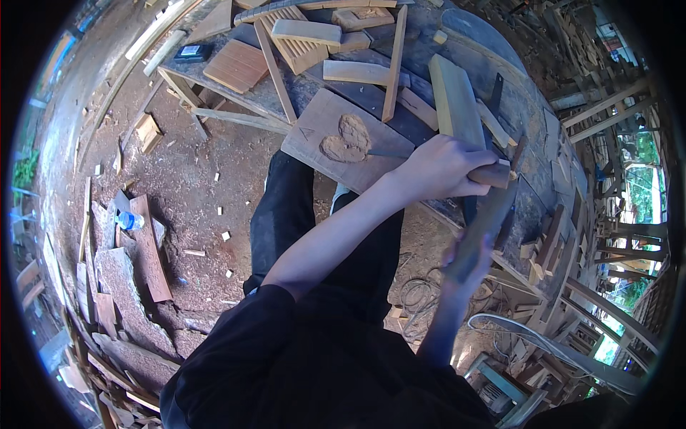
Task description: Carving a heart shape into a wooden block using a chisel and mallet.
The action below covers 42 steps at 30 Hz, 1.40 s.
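A flat wooden board (318, 143) lies at the near edge of the workbench, with a rough heart-shaped hollow (350, 136) carved into it. My left hand (446, 168) is closed round a chisel; its wooden handle (489, 174) sticks out to the right. The thin chisel blade (389, 153) slants left, its tip at the right edge of the hollow. In my right hand (466, 268), closed and partly blurred, is a wooden club (482, 229). The club's upper part is close to the handle's butt end; whether they touch I cannot tell.
Wood blocks (307, 31), a reddish slatted panel (239, 66) and a long pale beam (457, 100) lie on the workbench (529, 207). Offcuts (150, 250) and a plastic bottle (128, 220) are on the floor at left. Coiled cable (421, 297) lies below the bench.
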Each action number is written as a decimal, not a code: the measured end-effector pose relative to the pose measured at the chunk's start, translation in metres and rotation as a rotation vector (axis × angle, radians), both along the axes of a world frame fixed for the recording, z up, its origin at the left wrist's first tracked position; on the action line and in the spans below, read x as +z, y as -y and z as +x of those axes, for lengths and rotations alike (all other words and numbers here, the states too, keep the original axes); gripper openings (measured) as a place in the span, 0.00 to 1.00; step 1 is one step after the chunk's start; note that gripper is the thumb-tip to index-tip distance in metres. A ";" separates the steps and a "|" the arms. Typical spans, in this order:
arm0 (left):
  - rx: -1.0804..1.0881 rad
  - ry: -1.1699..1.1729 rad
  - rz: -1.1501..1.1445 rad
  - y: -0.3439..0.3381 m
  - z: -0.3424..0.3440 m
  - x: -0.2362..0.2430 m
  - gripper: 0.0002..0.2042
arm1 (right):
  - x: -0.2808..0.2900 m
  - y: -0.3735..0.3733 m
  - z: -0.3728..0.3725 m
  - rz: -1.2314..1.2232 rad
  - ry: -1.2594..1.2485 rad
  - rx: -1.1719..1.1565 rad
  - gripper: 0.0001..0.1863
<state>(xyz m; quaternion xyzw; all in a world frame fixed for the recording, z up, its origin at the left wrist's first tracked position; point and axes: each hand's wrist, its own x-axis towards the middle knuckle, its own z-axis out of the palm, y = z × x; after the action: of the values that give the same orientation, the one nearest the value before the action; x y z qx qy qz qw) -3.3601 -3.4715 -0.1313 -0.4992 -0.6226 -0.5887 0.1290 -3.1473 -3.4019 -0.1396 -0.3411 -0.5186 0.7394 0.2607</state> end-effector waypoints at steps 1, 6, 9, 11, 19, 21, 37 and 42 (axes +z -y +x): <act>-0.029 -0.007 -0.020 0.003 0.002 0.001 0.18 | -0.018 0.007 0.005 -0.127 -0.078 0.062 0.26; -0.102 -0.023 -0.023 0.029 0.017 0.019 0.19 | -0.096 0.072 0.009 -0.340 -0.259 0.149 0.26; -0.190 -0.066 0.020 0.036 0.026 0.029 0.20 | -0.112 0.083 0.005 -0.451 -0.300 0.244 0.28; -0.295 -0.025 -0.047 0.040 0.034 0.033 0.20 | -0.125 0.085 0.004 -0.569 -0.364 0.322 0.29; -0.008 -0.007 0.135 0.016 0.022 -0.003 0.23 | -0.125 0.092 -0.018 -0.407 -0.164 0.358 0.29; 0.147 0.049 0.164 0.010 0.016 -0.007 0.23 | -0.123 0.089 -0.016 -0.412 -0.194 0.362 0.28; 0.406 0.062 0.274 0.002 0.007 -0.005 0.26 | -0.115 0.073 -0.008 -0.398 -0.188 0.354 0.27; 0.417 0.075 0.266 0.003 0.002 -0.009 0.26 | -0.113 0.074 -0.011 -0.403 -0.184 0.311 0.27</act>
<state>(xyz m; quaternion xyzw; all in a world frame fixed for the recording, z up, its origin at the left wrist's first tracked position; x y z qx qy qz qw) -3.3581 -3.4743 -0.1402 -0.3163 -0.6334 -0.6444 0.2889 -3.1580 -3.4760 -0.2527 -0.2337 -0.3812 0.8868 0.1169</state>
